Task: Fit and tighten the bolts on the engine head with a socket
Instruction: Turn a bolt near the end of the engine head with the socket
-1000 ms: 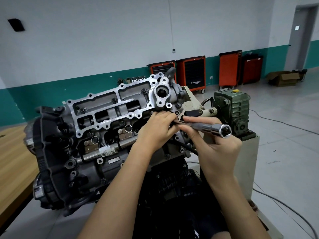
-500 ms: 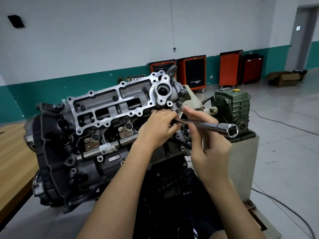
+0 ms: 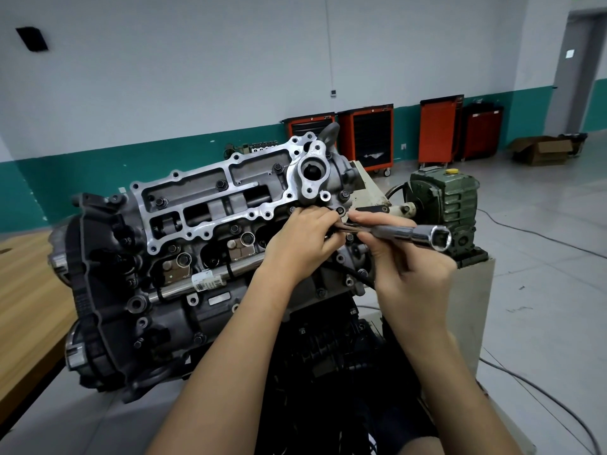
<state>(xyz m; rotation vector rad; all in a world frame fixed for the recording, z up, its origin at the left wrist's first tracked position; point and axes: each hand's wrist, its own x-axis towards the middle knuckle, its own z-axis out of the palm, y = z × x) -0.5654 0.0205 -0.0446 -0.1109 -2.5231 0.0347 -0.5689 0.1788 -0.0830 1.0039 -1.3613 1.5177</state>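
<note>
The engine head (image 3: pixel 210 205) lies tilted on its stand, its bright machined frame facing me, with several dark bolts seated in it. My left hand (image 3: pixel 305 241) is curled against the head's right end, its fingertips closing on something small and dark that I cannot make out. My right hand (image 3: pixel 407 274) grips a long chrome socket tool (image 3: pixel 417 236), the open hex end pointing right, away from the engine. The tool's inner end reaches in toward my left fingers.
A green gearbox (image 3: pixel 450 205) sits on a pale pedestal just right of the engine. A wooden bench (image 3: pixel 23 290) is at the left. Orange tool cabinets (image 3: pixel 371 139) line the far wall. A cardboard box (image 3: pixel 542 149) and cables lie on the floor at right.
My right hand has lifted and swung the socket tool further right and up; its hex end now sits in front of the gearbox. The left hand stays at the head's right end.
</note>
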